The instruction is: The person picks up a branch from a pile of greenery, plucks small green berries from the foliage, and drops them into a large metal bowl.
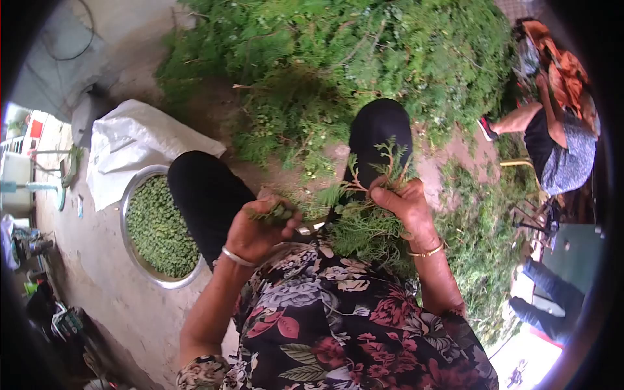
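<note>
My left hand (250, 235) is curled around several small green cones (281, 212), with a bit of leaf among them. My right hand (408, 207) pinches a leafy evergreen sprig (361, 227) by its stems; its flat fronds spread above and below the fingers, over my lap. To the left of my knee stands a round metal basin (170, 284) heaped with green cones (159, 224). A large pile of cut evergreen branches (364, 55) lies on the floor ahead of me.
A white woven sack (130, 140) lies beside the basin. More branches (481, 253) spread along my right. At the far right sits another person (565, 153), and below them are someone's legs in dark trousers (552, 296). Assorted items (58, 318) stand along the left edge.
</note>
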A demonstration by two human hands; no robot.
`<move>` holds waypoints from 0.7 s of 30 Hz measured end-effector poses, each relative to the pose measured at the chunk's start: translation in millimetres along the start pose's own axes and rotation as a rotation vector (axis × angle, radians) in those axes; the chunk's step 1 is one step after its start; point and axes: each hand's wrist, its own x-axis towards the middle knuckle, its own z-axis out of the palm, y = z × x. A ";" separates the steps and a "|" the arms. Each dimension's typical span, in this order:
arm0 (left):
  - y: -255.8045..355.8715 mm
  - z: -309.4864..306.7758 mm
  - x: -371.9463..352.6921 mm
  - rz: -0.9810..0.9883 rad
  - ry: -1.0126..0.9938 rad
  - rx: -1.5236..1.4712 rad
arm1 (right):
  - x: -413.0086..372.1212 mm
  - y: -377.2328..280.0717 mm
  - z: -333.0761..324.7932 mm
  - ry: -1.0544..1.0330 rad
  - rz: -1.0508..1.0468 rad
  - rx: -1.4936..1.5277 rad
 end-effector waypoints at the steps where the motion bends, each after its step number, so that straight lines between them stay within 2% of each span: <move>1: -4.5 6.4 1.6 0.019 0.006 0.000 | -0.4 -4.4 8.6 0.054 -0.011 0.026; 2: -10.0 15.9 6.4 0.061 0.009 0.018 | -0.4 -4.6 14.6 0.051 -0.005 0.104; 4: -19.9 23.5 15.0 0.097 -0.011 0.068 | 1.1 3.9 18.3 0.082 -0.068 0.055; 5: -22.1 26.0 17.4 0.092 -0.017 0.064 | 0.6 8.5 18.7 0.120 -0.130 0.014; 7: -22.3 38.8 20.7 0.022 0.031 0.045 | -3.1 8.7 19.2 0.128 -0.112 0.045; 9: -24.0 54.7 22.6 0.009 0.076 0.075 | -5.2 4.4 21.6 0.120 -0.127 -0.136; 10: -24.3 57.3 23.4 0.004 0.062 0.146 | -3.5 7.9 25.9 0.120 -0.258 -0.173; 13: -31.4 68.5 23.6 0.022 0.078 0.309 | -5.9 15.9 35.7 0.161 -0.306 -0.285; 15: -37.4 76.8 24.8 0.045 0.105 0.399 | -11.3 9.1 35.0 0.106 -0.228 -0.308; 17: -42.4 83.3 27.8 0.076 0.223 0.510 | -15.4 5.5 33.1 -0.011 -0.046 0.071; 21: -50.7 86.1 34.8 0.110 0.218 0.744 | -13.5 1.5 32.3 -0.050 -0.175 -0.111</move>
